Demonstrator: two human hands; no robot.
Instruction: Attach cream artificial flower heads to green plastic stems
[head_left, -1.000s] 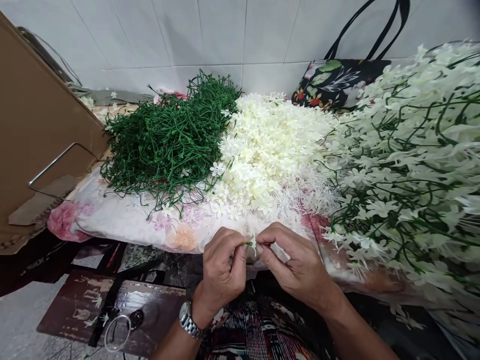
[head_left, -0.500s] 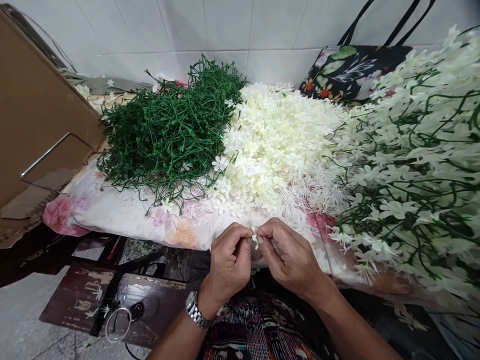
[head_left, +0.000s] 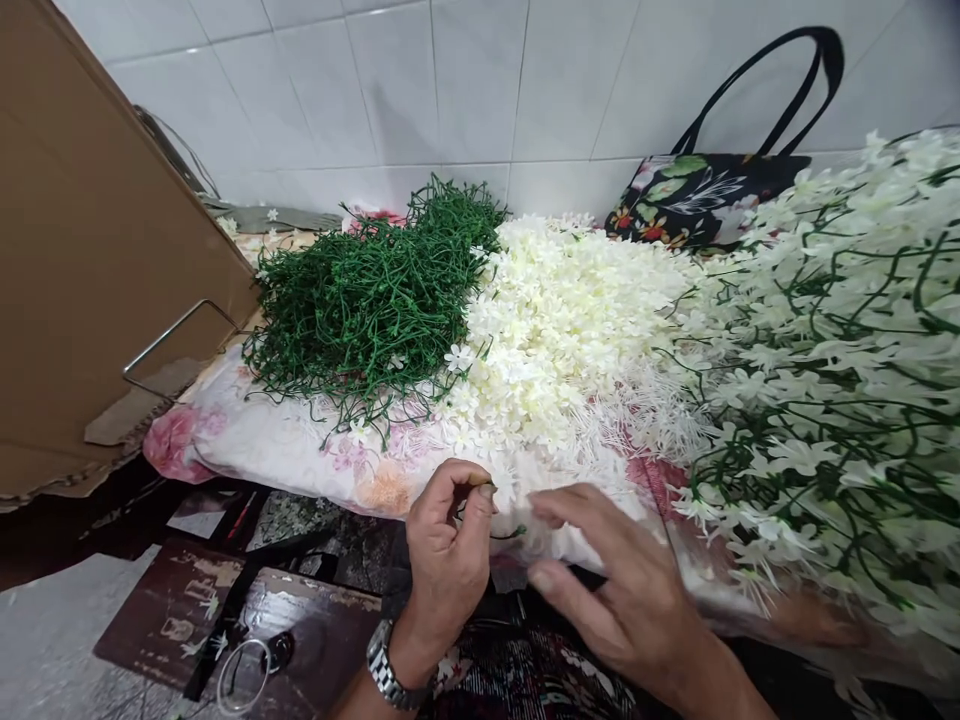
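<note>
My left hand (head_left: 450, 545), with a metal watch on its wrist, pinches a thin green artificial flower stem (head_left: 517, 533) between thumb and forefinger. The stem's end curves out to the right below the fingertips. Just right of those fingertips a white petal shape (head_left: 506, 480) shows; whether it sits on the stem I cannot tell. My right hand (head_left: 615, 580) is apart from the left, thumb and fingers spread, slightly blurred, with nothing in it. Ahead lie a heap of green stems (head_left: 367, 300) and a heap of loose white flower heads (head_left: 562, 320).
Stemmed white flowers (head_left: 810, 400) pile high on the right. A cardboard box (head_left: 97, 250) with a metal wire handle (head_left: 165, 340) stands left. Behind, a floral bag (head_left: 705, 200) leans against the tiled wall. Floral cloth (head_left: 285, 430) covers the table; a brown board (head_left: 322, 620) lies below left.
My right hand has let go and drawn away to the right, its fingers opening. My left hand keeps its pinch. The camera view has tilted up, so the scene sits lower.
</note>
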